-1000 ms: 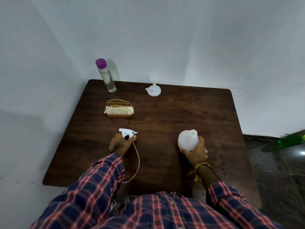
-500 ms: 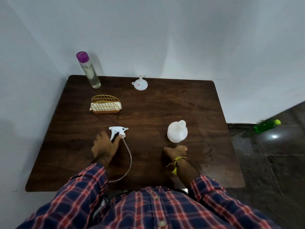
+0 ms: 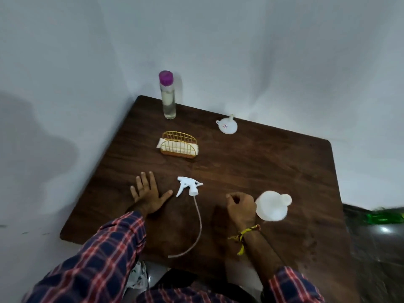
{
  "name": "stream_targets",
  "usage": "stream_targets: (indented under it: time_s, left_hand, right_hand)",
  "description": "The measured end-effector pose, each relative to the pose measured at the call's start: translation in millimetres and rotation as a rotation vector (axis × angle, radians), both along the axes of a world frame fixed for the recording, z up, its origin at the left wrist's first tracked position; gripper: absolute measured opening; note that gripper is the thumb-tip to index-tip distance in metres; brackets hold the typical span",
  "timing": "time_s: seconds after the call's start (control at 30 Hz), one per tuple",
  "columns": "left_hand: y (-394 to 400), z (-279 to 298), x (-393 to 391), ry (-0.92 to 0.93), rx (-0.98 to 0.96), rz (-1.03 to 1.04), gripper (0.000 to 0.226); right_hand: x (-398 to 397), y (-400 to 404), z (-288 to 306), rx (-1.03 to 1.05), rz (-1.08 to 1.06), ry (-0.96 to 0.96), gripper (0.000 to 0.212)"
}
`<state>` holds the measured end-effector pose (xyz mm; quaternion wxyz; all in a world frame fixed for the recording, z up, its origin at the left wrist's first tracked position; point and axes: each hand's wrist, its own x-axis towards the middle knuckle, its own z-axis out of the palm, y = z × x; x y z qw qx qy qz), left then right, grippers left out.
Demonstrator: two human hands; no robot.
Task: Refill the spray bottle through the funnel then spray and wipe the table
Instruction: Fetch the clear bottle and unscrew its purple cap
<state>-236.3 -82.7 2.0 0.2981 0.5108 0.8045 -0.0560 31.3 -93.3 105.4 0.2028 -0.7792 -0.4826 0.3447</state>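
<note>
The white spray head with its long tube lies on the dark wooden table. My left hand rests flat just left of it, fingers spread, thumb tip near the trigger. The round white spray bottle stands uncapped at the right. My right hand rests beside its left side, fingers loosely curled, holding nothing. A white funnel lies mouth-down near the far edge. A tall clear bottle with a purple cap holds liquid at the far left corner.
A gold wire holder with a white cloth stands behind the spray head. Walls run close along the table's left and far edges. A green bottle lies on the dark floor to the right.
My left hand has let go of the spray head and slid left, flat on the table. My right hand released the white bottle and now rests beside it. The view has swung left.
</note>
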Motion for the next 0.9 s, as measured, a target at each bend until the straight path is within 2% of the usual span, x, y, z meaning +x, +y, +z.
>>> stream_targets:
  time_s: [0.13,0.27,0.5,0.6,0.77,0.9]
  left_hand:
    - [-1.0,-6.7,-0.2,-0.009,-0.046,-0.014,0.109]
    - [3.4,-4.5,-4.6,-0.034,-0.141,-0.074,0.123]
    - [6.0,1.0,-3.4,-0.063,-0.181,-0.061,0.130]
    - [5.5,4.4,-4.4,-0.065,-0.204,-0.044,0.135]
    - [27.7,22.4,1.8,-0.059,-0.296,0.064,0.165]
    - [47.7,30.7,6.3,-0.041,-0.420,0.154,0.177]
  right_hand:
    - [-24.4,44.3,4.4,0.113,0.070,-0.039,0.014]
    - [-47.5,88.3,-5.8,0.125,0.101,-0.030,0.014]
    - [-67.7,124.4,-25.4,0.132,0.008,0.013,0.010]
    - [-71.1,130.2,-27.4,0.133,-0.029,0.017,0.021]
    - [-63.4,142.8,-27.6,0.140,-0.112,0.012,0.029]
    - [-63.9,165.1,-23.9,0.182,-0.049,0.020,0.029]
